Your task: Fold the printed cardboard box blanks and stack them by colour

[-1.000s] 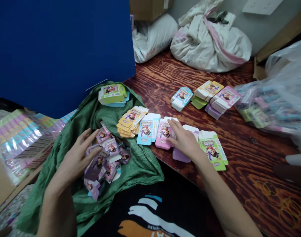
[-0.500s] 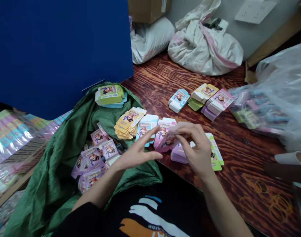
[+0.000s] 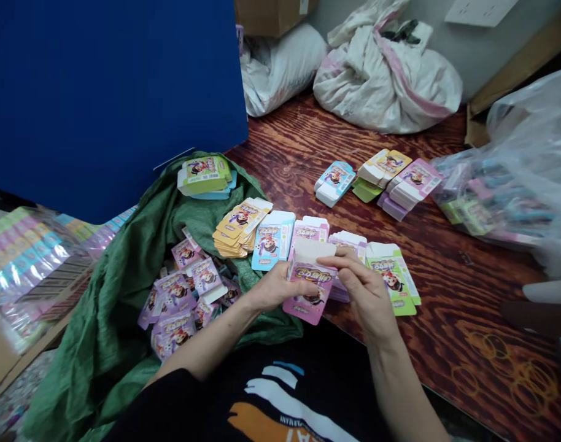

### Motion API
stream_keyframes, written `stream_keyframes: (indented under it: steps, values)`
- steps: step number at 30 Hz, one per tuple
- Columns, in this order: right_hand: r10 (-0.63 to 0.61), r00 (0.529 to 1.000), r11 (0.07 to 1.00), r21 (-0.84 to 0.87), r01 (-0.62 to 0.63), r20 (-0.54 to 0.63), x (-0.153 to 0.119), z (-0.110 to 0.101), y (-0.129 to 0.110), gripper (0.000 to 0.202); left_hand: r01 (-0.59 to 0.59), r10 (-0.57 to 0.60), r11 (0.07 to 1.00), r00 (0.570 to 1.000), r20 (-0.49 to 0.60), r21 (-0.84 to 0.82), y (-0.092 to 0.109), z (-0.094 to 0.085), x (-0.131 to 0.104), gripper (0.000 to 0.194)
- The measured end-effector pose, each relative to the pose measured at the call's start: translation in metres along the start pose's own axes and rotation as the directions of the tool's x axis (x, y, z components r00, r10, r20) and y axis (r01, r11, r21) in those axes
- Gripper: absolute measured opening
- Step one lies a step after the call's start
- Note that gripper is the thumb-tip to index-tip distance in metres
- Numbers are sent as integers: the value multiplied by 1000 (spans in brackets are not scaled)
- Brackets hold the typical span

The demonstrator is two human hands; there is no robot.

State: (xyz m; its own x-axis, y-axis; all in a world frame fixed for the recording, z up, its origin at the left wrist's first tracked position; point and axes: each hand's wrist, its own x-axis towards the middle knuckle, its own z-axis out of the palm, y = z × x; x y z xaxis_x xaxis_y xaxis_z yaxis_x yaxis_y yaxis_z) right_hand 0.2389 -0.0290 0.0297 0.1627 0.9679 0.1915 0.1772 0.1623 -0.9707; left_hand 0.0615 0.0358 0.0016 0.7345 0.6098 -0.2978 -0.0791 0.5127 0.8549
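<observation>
Between my two hands is a flattened pink card box (image 3: 310, 302) with a white top flap, held over the table's near edge. My left hand (image 3: 274, 287) grips its left side, thumb across the printed front. The fingers of my right hand (image 3: 361, 283) pinch its upper right by the flap. Just behind it stand stacks of flat boxes: yellow boxes (image 3: 240, 224), blue boxes (image 3: 274, 242), pink boxes (image 3: 310, 228), purple boxes (image 3: 349, 240) and green boxes (image 3: 393, 276). Loose purple boxes (image 3: 174, 294) lie in a green sack (image 3: 119, 294) at my left.
Further back on the wooden table (image 3: 285, 153) are more box stacks (image 3: 412, 178). White sacks (image 3: 386, 80) rest against the wall. At right are a clear plastic bag (image 3: 506, 190), a paper cup (image 3: 550, 291) and rubber bands (image 3: 529, 380). A blue panel (image 3: 115, 92) rises at left.
My left hand has closed on the pink box, which was in my right hand alone. The box has come down and toward me, its printed front now facing up.
</observation>
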Motion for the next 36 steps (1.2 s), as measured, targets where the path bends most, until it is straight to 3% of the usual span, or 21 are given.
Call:
stream_keyframes:
  steps: [3,8,12,17,19,21,24,30,32,36]
  values:
    - [71,997,997,-22,-72,-14,-1,5,0,24,-10,9,999,1000,-22,-36,-7,2,4,60]
    - [26,987,993,-106,-44,-162,0,5,-3,14,-75,70,996,991,-111,-44,-4,0,3,76]
    - [20,976,991,-126,-49,-218,1,0,1,13,-151,153,988,978,-142,26,4,-5,-3,60]
    - [55,977,994,-83,-73,-204,-1,5,2,11,-271,320,923,935,-152,273,8,-6,-11,62]
    - [86,965,995,-32,-96,-248,-2,7,2,10,-313,385,847,918,-92,429,11,-6,-14,58]
    - [124,953,992,32,-120,-276,-2,8,2,25,-326,394,798,919,-30,508,16,-7,-16,49]
    - [147,967,989,48,-140,-209,1,5,1,41,-319,357,813,934,17,486,22,-9,-17,41]
    - [51,998,999,-16,-51,-24,7,-8,-6,12,-258,296,885,954,-39,388,19,-8,-16,51]
    - [84,996,996,9,-84,11,7,-7,-7,18,-250,286,879,958,-30,406,17,-8,-16,55]
    - [199,980,980,39,-198,-28,5,-3,-6,24,-260,281,815,959,39,518,18,-8,-18,54]
